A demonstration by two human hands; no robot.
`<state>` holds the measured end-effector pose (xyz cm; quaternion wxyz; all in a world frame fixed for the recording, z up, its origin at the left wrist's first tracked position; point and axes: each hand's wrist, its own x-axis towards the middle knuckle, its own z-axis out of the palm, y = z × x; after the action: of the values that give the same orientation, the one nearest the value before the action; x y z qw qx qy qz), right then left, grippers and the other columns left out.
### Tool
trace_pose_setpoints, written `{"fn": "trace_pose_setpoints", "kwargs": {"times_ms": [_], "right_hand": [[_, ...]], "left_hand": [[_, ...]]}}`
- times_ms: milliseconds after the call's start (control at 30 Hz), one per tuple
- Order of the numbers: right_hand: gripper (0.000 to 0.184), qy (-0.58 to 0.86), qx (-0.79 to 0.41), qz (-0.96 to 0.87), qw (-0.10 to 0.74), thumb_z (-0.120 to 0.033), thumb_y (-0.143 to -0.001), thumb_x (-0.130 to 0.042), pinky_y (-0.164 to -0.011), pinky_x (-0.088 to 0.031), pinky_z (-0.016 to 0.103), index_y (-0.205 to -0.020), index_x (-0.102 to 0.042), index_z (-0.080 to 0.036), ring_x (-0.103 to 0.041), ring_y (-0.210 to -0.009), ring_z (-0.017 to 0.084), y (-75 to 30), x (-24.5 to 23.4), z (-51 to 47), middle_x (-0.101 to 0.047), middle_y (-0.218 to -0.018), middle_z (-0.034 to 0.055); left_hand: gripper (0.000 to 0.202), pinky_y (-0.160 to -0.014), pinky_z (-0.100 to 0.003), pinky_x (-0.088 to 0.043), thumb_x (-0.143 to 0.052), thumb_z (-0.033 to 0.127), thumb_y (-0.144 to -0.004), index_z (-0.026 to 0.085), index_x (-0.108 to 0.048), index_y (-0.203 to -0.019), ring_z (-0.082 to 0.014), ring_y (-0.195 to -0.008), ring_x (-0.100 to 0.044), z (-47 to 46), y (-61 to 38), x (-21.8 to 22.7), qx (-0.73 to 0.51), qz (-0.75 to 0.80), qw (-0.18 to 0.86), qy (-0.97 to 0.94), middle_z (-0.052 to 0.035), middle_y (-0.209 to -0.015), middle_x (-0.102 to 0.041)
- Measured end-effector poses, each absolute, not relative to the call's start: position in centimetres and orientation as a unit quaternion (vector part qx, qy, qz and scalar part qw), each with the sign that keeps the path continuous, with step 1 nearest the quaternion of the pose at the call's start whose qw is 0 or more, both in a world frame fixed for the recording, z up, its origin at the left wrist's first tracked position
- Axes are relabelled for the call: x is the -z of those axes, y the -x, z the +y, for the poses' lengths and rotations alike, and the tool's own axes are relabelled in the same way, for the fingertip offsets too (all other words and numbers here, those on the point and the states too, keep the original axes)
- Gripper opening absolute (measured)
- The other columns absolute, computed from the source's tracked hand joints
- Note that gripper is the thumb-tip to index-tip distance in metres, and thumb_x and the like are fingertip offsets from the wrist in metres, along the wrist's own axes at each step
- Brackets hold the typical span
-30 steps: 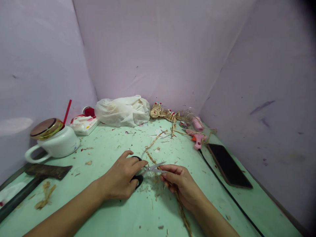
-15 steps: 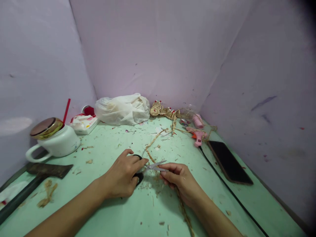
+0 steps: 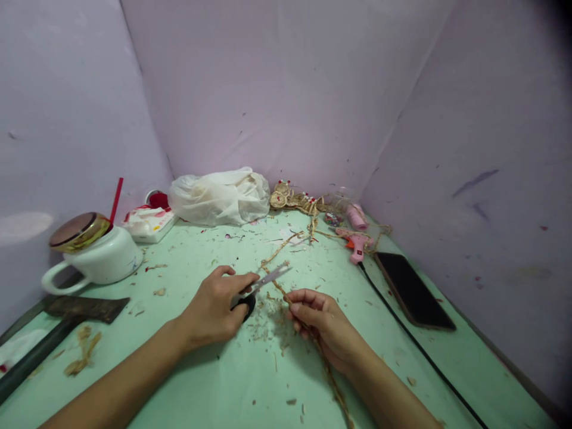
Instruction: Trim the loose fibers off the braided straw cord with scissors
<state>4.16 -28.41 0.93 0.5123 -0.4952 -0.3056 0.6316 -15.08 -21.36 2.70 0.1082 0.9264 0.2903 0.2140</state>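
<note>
My left hand is closed on the black handles of a pair of scissors, whose blades point up and to the right. Those blades lie close to a braided straw cord; whether they touch it I cannot tell. My right hand pinches the same cord between thumb and fingertips. From there the cord runs down past my wrist to the front edge of the view, and its far part bends away across the table. Small straw clippings lie scattered between my two hands.
On the right are a phone, a pink glue gun with a black cable, and a pink spool. At the back sit a white plastic bag and coiled straw pieces. A white mug and a hammer-like tool stand left.
The scissors have swung from near my right fingertips to an upward slant, away from that hand. My left hand has shifted slightly left and up. My right hand keeps its pinch on the cord.
</note>
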Motion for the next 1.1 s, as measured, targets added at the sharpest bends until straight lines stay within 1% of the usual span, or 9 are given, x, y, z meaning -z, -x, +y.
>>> {"fn": "trace_pose_setpoints", "kwargs": {"times_ms": [100,200,267,333,433,533,700,867,1100], "right_hand": [[0.019,0.478,-0.655,-0.276,0.516,-0.017,-0.057,-0.066,-0.042,-0.032,0.017,-0.074,-0.059,-0.014,-0.048,-0.048,0.007,-4.12,-0.93,-28.34,-0.059,-0.066,0.0011],[0.02,0.477,-0.661,-0.256,0.52,-0.016,-0.057,-0.066,-0.042,-0.033,0.018,-0.076,-0.061,-0.012,-0.044,-0.047,0.006,-4.17,-0.83,-28.22,-0.054,-0.061,-0.0005],[0.022,0.475,-0.654,-0.256,0.53,-0.021,-0.06,-0.066,-0.039,-0.028,0.018,-0.079,-0.062,-0.011,-0.04,-0.045,0.006,-4.24,-0.77,-28.17,-0.049,-0.057,-0.0017],[0.025,0.471,-0.648,-0.262,0.538,-0.027,-0.062,-0.066,-0.037,-0.023,0.018,-0.081,-0.063,-0.01,-0.035,-0.045,0.005,-4.31,-0.79,-28.17,-0.044,-0.054,-0.003],[0.025,0.464,-0.653,-0.267,0.536,-0.028,-0.061,-0.068,-0.037,-0.019,0.018,-0.079,-0.064,-0.011,-0.031,-0.045,0.005,-4.37,-0.96,-28.26,-0.04,-0.053,-0.0041],[0.024,0.469,-0.645,-0.283,0.533,-0.027,-0.06,-0.068,-0.038,-0.017,0.019,-0.078,-0.065,-0.012,-0.03,-0.046,0.005,-4.35,-1.05,-28.39,-0.038,-0.052,-0.0043],[0.032,0.51,-0.608,-0.306,0.525,-0.029,-0.06,-0.067,-0.039,-0.013,0.02,-0.087,-0.067,-0.013,-0.027,-0.044,0.006,-4.19,-0.8,-28.41,-0.037,-0.048,-0.0055],[0.031,0.546,-0.578,-0.324,0.513,-0.029,-0.058,-0.067,-0.039,-0.012,0.021,-0.084,-0.069,-0.013,-0.024,-0.043,0.006,-3.93,-0.82,-28.26,-0.035,-0.046,-0.0061],[0.027,0.547,-0.571,-0.353,0.501,-0.031,-0.061,-0.065,-0.039,-0.012,0.022,-0.081,-0.069,-0.014,-0.023,-0.042,0.006,-3.89,-0.97,-28.36,-0.035,-0.046,-0.0062]], "left_hand": [[0.034,-0.078,-0.031,-0.039,-0.042,0.013,-0.068,0.021,-0.05,-0.099,-0.0148,-0.073,-0.054,-21.29,15.15,-2.97,-0.237,0.32,0.108,-0.911,0.0017,-0.076,-0.06],[0.035,-0.085,-0.035,-0.036,-0.043,0.014,-0.067,0.021,-0.049,-0.101,-0.0131,-0.067,-0.053,-21.38,15.08,-2.7,-0.219,0.318,0.107,-0.916,0.0029,-0.074,-0.06],[0.038,-0.09,-0.038,-0.032,-0.044,0.014,-0.067,0.021,-0.048,-0.104,-0.013,-0.068,-0.054,-21.5,15.0,-2.4,-0.213,0.309,0.106,-0.921,0.0028,-0.078,-0.062],[0.041,-0.094,-0.04,-0.028,-0.044,0.015,-0.067,0.021,-0.046,-0.107,-0.0143,-0.076,-0.056,-21.62,14.96,-2.19,-0.207,0.299,0.105,-0.926,0.0011,-0.086,-0.063],[0.045,-0.097,-0.043,-0.024,-0.046,0.015,-0.065,0.02,-0.045,-0.11,-0.0167,-0.084,-0.056,-21.73,14.95,-2.19,-0.184,0.288,0.095,-0.935,-0.0025,-0.092,-0.063],[0.046,-0.098,-0.045,-0.022,-0.047,0.016,-0.064,0.019,-0.047,-0.11,-0.0181,-0.083,-0.056,-21.81,14.89,-2.42,-0.164,0.282,0.082,-0.942,-0.0044,-0.09,-0.062],[0.048,-0.097,-0.047,-0.021,-0.046,0.014,-0.063,0.018,-0.047,-0.111,-0.019,-0.081,-0.055,-21.91,14.76,-2.48,-0.16,0.275,0.065,-0.946,-0.0055,-0.085,-0.061],[0.051,-0.096,-0.048,-0.021,-0.046,0.013,-0.061,0.018,-0.048,-0.111,-0.0189,-0.077,-0.055,-21.93,14.79,-2.29,-0.159,0.262,0.059,-0.95,-0.0043,-0.08,-0.059],[0.054,-0.096,-0.047,-0.022,-0.044,0.008,-0.059,0.021,-0.046,-0.112,-0.0179,-0.074,-0.056,-21.86,14.93,-2.27,-0.157,0.261,0.061,-0.95,-0.0022,-0.078,-0.061]]}}
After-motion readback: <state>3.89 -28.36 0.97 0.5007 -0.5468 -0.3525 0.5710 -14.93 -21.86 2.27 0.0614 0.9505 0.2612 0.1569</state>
